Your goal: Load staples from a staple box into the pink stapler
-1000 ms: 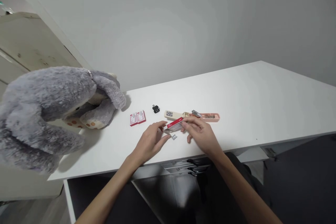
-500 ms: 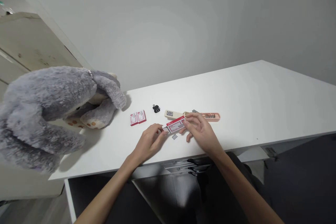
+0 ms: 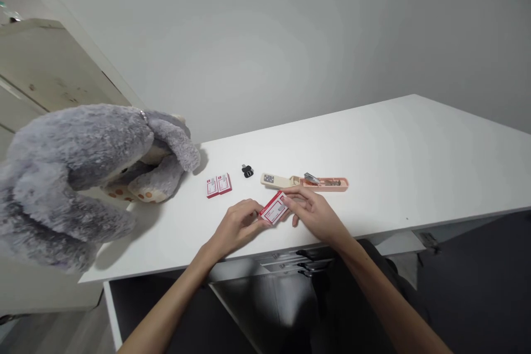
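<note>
Both hands hold one small red and white staple box just above the white table. My left hand pinches its left end with curled fingers. My right hand grips its right end with thumb and fingertips. Behind the hands lies an opened beige and pink stapler, flat on the table with its metal track showing.
Two more small red staple boxes lie side by side to the left, with a small black clip near them. A big grey plush toy sits on the table's left end. Drawer handles show under the front edge.
The staple box has been pushed shut from an open, drawn-out state and turned face up between the hands. The small grey strip of staples seen on the table is no longer visible.
</note>
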{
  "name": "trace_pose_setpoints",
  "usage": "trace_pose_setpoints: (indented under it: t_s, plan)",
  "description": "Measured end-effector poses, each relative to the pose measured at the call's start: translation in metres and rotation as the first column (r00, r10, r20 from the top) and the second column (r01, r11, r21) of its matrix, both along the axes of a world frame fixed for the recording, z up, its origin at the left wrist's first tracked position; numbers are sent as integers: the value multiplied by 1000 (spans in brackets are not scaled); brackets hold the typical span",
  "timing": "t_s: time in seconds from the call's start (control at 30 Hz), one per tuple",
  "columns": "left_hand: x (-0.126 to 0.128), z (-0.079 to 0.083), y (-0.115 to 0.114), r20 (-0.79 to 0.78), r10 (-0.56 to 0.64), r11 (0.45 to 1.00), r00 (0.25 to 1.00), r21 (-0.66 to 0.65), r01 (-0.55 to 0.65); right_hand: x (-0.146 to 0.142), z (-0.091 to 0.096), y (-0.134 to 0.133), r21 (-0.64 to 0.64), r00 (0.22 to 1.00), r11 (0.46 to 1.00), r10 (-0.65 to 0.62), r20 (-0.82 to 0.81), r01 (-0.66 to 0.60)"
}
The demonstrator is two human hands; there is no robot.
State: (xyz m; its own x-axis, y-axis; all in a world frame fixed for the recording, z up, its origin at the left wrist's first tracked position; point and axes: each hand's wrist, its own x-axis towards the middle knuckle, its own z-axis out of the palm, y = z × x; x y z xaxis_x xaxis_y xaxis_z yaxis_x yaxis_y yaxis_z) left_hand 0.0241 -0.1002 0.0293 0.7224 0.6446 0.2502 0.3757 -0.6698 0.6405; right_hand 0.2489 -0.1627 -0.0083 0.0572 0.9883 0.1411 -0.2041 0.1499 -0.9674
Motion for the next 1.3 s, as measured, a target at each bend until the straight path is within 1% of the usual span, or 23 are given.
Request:
trace_pose_setpoints:
  t_s: [0.07, 0.13, 0.23, 0.3, 0.33, 0.4, 0.43, 0.5, 0.57, 0.63, 0.7, 0.8, 0.87, 0.97, 1.03, 1.13, 1.17, 1.23, 1.27, 1.3]
  plan:
    - [2, 2, -2, -18, 8, 1000, 1000, -25, -8, 0, 0, 0, -2, 1000, 1000, 6, 1, -6]
    - [2, 5, -3, -39, 62, 998, 997, -29, -64, 0, 1, -1, -3, 1000, 1000, 4, 5, -4]
    - [-3, 8, -2, -20, 216, 976, 976, -13, -216, 0, 0, -2, 3, 1000, 1000, -11, 29, 11]
    - [-11, 7, 2, 18, 347, 938, 938, -4, -347, 0, 1, -3, 1, 996, 1000, -25, 81, 25]
    - [-16, 6, 4, 27, 411, 911, 911, 6, -411, 0, 2, -3, 3, 991, 999, -32, 133, 32]
    - [-27, 5, 9, 12, 510, 859, 860, 51, -510, -1, 3, -5, 31, 957, 999, -47, 288, 40]
    - [-33, 4, 12, -16, 537, 841, 843, 80, -535, -1, 4, -5, 57, 927, 998, -55, 372, 36]
    - [-41, 4, 16, -97, 565, 823, 820, 133, -552, -2, 4, -7, 123, 861, 992, -71, 503, 9]
    - [-46, 5, 18, -185, 584, 811, 790, 170, -560, -4, 3, -7, 181, 815, 983, -87, 573, -22]
    - [-48, 6, 17, -234, 610, 792, 757, 198, -577, -5, 0, -7, 214, 781, 976, -103, 616, -40]
    - [-49, 7, 15, -245, 619, 785, 746, 226, -577, -5, -3, -7, 219, 751, 975, -111, 651, -46]
    - [-50, 6, 15, -252, 593, 802, 765, 269, -533, -6, -7, -5, 220, 726, 975, -126, 676, -36]
    - [-51, 4, 17, -273, 575, 814, 772, 288, -504, -5, -10, -4, 234, 722, 972, -145, 677, -24]
    - [-51, 0, 20, -260, 570, 814, 780, 309, -492, -5, -12, -2, 249, 730, 968, -165, 664, -7]
    - [-47, -4, 19, -230, 533, 831, 814, 323, -453, -5, -11, -1, 248, 744, 969, -169, 646, 4]
    - [-31, -10, 18, -160, 413, 877, 897, 334, -344, -5, -6, -2, 214, 779, 977, -154, 608, 26]
    - [-24, -11, 18, -123, 378, 885, 918, 338, -319, -5, -4, -2, 192, 798, 981, -146, 585, 39]
    - [-7, -12, 21, -38, 328, 885, 944, 361, -293, -4, 0, -4, 139, 848, 988, -132, 513, 70]
    - [2, -12, 25, 5, 307, 877, 952, 387, -285, -3, 2, -4, 113, 873, 990, -128, 470, 85]
    - [10, -11, 29, 53, 279, 857, 959, 436, -273, -2, 2, -5, 91, 893, 991, -128, 431, 98]
